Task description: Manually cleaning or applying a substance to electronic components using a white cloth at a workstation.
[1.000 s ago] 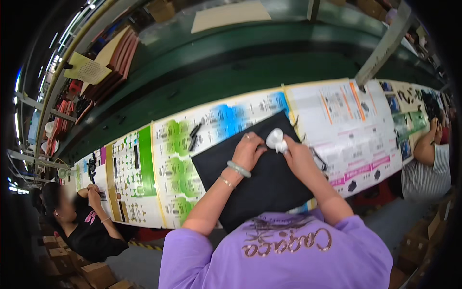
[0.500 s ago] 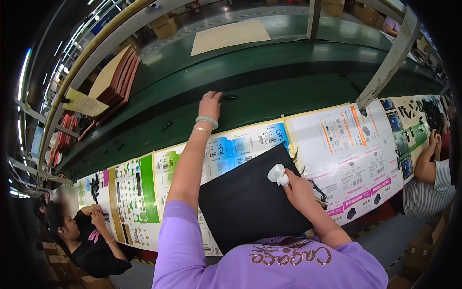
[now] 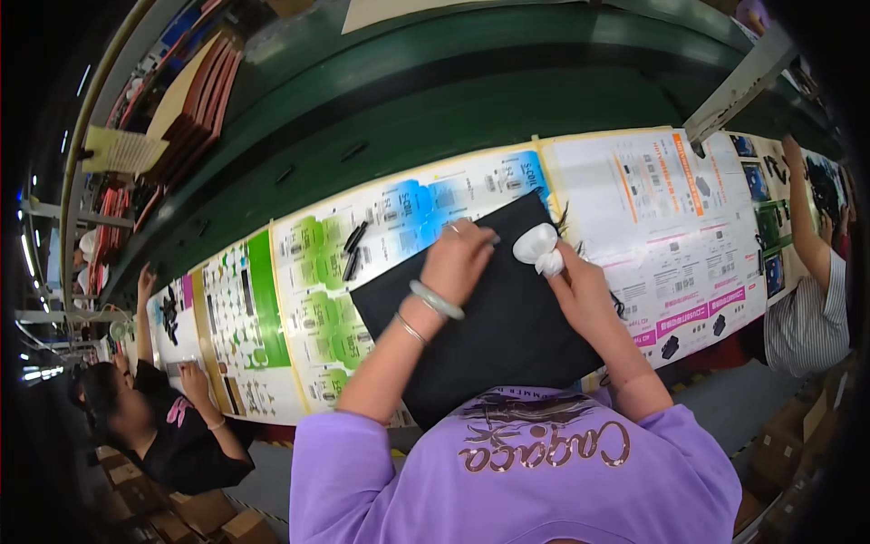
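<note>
On black mat (image 3: 507, 335): left hand (image 3: 458, 258) flat at far edge; right hand (image 3: 580, 286) clutching white cloth (image 3: 536, 247)

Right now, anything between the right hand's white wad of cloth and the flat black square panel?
Nothing visible. The right hand holds the white wad of cloth right over the flat black square panel, near its upper right edge. The left hand rests on the panel to the left, clear of the cloth.

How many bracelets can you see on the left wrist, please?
2: a pale bangle nearest the left hand, and a thin bracelet further up the forearm.
</note>
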A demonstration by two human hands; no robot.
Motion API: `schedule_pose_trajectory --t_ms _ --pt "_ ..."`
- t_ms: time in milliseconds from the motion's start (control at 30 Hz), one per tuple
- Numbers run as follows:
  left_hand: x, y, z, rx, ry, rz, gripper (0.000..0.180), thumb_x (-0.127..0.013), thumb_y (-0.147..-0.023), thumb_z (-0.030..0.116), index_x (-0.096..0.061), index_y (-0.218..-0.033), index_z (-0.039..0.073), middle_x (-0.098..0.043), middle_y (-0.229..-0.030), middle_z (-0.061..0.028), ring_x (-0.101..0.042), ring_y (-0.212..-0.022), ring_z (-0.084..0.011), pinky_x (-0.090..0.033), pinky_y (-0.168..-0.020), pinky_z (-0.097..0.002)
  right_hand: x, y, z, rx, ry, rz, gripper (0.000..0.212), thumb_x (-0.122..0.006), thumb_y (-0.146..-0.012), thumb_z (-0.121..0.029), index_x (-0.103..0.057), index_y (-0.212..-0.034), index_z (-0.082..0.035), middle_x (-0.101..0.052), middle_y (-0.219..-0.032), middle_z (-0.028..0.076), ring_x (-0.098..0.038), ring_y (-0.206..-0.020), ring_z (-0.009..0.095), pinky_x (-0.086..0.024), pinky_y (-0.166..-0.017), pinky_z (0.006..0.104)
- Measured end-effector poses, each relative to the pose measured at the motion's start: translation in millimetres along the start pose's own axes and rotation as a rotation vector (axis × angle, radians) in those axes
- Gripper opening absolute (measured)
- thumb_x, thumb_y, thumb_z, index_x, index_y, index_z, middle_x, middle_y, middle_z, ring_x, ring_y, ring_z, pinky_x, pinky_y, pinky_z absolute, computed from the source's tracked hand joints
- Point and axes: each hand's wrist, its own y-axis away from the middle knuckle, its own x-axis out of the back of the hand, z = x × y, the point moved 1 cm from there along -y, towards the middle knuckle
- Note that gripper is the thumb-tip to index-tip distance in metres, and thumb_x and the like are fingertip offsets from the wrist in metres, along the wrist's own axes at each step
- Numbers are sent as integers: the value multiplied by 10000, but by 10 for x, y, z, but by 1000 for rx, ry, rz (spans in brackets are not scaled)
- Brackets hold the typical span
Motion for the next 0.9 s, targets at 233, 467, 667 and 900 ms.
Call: schedule_pose_trajectory --t_ms 233,467,667,900 --pt "-187 405 163 150 55 195 471 -767 -729 -16 -597 -1157 85 -636 -862 -88 -630 -819 -256 -522 -702 -358 -101 4 -213 167 85 10 476 -602 -884 -80 -495 -1346 -53 -669 -973 214 -650 -867 410 -503 -729 486" --pt "-214 420 130 164 82 195 473 -779 -724 -13 -569 -1136 87 -647 -860 -80 -641 -811 -252 -523 -689 -358 -93 -101 -303 133 234 -52 479 -599 -881 -75 -492 -1347 -93 -667 -967 195 -654 -850 397 -506 -727 490" --pt "-206 448 186 186 93 177 463 -773 -743 4 -568 -1150 85 -641 -870 -96 -636 -803 -265 -523 -696 -358 -268 -16 -119 119 310 3 474 -625 -861 -81 -527 -1324 -100 -666 -862 212 -654 -819 415 -505 -707 499" --pt "125 218 251 -156 -90 -104 423 -644 -800 -38 -653 -1200 97 -575 -1172 -147 -554 -1055 -322 -473 -932 -403 53 -80 -175 51 -84 71 378 -615 -872 -50 -591 -1249 -28 -633 -708 219 -651 -653 380 -476 -588 396"
